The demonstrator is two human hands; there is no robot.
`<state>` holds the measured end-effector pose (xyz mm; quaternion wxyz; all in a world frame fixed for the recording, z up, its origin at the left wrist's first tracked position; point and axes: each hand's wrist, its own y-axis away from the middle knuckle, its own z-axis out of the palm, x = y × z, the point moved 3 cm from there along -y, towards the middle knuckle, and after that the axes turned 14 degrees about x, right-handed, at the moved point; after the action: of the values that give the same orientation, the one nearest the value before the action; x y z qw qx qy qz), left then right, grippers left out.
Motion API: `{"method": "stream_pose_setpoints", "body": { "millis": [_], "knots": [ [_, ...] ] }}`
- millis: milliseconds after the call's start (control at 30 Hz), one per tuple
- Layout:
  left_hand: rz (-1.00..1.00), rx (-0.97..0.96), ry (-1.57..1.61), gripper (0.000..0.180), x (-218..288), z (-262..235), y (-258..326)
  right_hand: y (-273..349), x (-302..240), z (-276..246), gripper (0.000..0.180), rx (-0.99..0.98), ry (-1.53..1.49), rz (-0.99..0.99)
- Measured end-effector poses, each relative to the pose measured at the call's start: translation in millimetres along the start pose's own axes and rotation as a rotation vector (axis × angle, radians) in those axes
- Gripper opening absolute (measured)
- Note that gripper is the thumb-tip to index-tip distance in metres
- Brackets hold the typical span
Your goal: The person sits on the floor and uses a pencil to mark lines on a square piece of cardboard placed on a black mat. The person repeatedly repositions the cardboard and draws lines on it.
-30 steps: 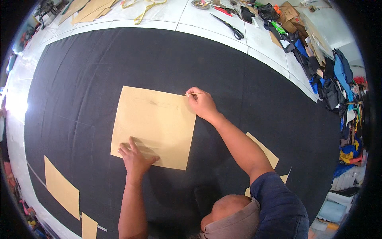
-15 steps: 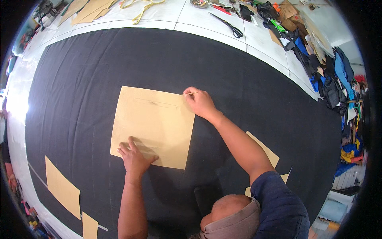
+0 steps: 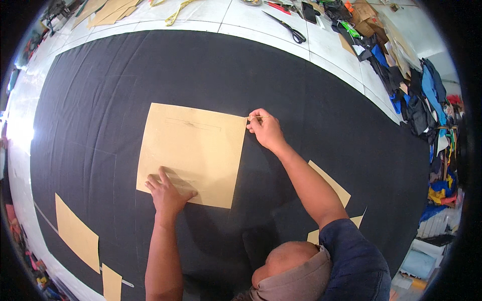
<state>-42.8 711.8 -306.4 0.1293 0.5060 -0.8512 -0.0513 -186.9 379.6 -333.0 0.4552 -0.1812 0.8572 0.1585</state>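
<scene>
A squarish tan card pattern piece (image 3: 193, 155) lies flat on a large black cloth (image 3: 211, 65), with faint pencil lines near its far edge. My left hand (image 3: 168, 193) rests with fingers spread on the card's near left part, pressing it to the cloth. At the card's far right corner, my right hand (image 3: 265, 128) pinches a thin, light-coloured pencil-like stick (image 3: 260, 117). Its tip is at or very near that corner; exact contact is too small to tell. Faint pale lines run on the cloth left of the card.
Smaller tan card pieces lie at lower left (image 3: 78, 233) and by my right arm (image 3: 331, 183). Past the cloth's far edge, on white tiles, are black scissors (image 3: 288, 29), a yellow tape measure (image 3: 176, 12) and a phone (image 3: 309, 12). Fabric scraps (image 3: 419, 110) heap at the right.
My right hand has slid right along the card's far edge to its corner, still pinching the stick. My left hand stays in place on the card.
</scene>
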Motion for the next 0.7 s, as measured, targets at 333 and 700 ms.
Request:
{"method": "stream_pose_setpoints", "body": {
  "millis": [333,700],
  "knots": [
    [-0.029,-0.027,0.000,0.135,3,-3,0,5,1,0,0.021,0.059,0.003,-0.036],
    [0.027,0.029,0.016,0.136,-3,8,-3,43,-20,1,0.015,0.005,0.525,-0.648]
  ]
}}
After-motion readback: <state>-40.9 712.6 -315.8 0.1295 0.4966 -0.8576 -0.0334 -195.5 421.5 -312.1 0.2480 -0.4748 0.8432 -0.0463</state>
